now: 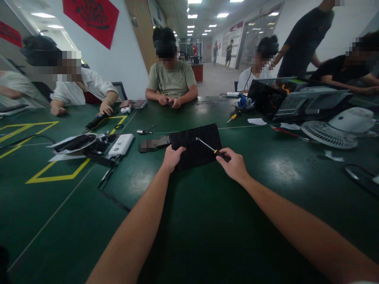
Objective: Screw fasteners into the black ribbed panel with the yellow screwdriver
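Observation:
A flat black device point(197, 144), like the underside of a laptop, lies on the green table point(207, 221) in front of me. My left hand point(172, 157) rests on its near left corner with fingers curled over the edge, holding it. My right hand point(233, 163) is closed round the black and yellow handle of a screwdriver point(209, 148). The metal shaft points up and left, and its tip touches the device's top face.
A white power bank point(121, 144), cables and a plate of parts lie to the left inside yellow floor-tape lines. Small screws point(146, 130) sit beyond the device. An open laptop chassis point(296, 100) and a white fan point(337, 128) stand right. Several people sit round the table.

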`<state>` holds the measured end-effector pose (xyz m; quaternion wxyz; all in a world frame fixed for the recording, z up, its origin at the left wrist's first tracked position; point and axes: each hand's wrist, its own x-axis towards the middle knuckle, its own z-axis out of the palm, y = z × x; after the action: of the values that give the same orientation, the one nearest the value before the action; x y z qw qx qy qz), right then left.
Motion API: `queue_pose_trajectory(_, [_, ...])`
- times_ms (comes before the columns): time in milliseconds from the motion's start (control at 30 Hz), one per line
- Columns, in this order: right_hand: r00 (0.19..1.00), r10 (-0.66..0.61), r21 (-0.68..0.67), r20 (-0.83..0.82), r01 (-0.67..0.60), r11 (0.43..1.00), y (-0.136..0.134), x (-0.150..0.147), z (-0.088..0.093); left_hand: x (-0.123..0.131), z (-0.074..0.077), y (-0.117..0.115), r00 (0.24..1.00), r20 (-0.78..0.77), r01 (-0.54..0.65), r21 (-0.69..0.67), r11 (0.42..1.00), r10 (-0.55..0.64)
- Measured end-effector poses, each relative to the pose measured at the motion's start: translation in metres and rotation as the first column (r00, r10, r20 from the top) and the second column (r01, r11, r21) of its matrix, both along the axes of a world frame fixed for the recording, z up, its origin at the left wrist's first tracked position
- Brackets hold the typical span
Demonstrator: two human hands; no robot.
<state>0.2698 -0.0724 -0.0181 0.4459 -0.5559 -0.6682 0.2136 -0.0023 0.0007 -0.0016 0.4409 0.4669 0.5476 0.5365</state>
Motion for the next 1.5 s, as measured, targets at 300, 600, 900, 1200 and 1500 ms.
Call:
queue_pose_trajectory(300, [1.000, 0.010, -0.006, -0.001, -0.010, 1.000, -0.0012, -0.0001, 0.0024, 0.0004, 0.0003, -0.0004, 1.000, 0.004, -0.001, -0.013, 1.000, 0.001])
queue_pose_trajectory(600, [1.000, 0.009, -0.024, -0.007, -0.009, 1.000, -0.0016, 0.0006, 0.0036, -0.0005, -0.0002, 0.0001, 1.000, 0.005, 0.002, -0.007, 1.000, -0.002])
queue_pose_trajectory(900, [1.000, 0.012, -0.029, 0.005, -0.012, 0.999, -0.0009, -0.0005, 0.0034, -0.0004, -0.0017, 0.0012, 1.000, 0.007, 0.008, -0.003, 1.000, -0.008])
queue_pose_trajectory(1200, [1.000, 0.016, -0.050, -0.016, -0.017, 0.999, -0.0020, -0.0006, 0.0044, -0.0030, -0.0046, 0.0030, 1.000, -0.011, 0.003, -0.015, 1.000, -0.003])
queue_pose_trajectory(1500, [0.999, 0.022, -0.055, -0.033, -0.024, 0.998, -0.0027, -0.0001, 0.0047, -0.0002, -0.0011, 0.0003, 0.999, 0.039, 0.006, -0.023, 1.000, -0.005])
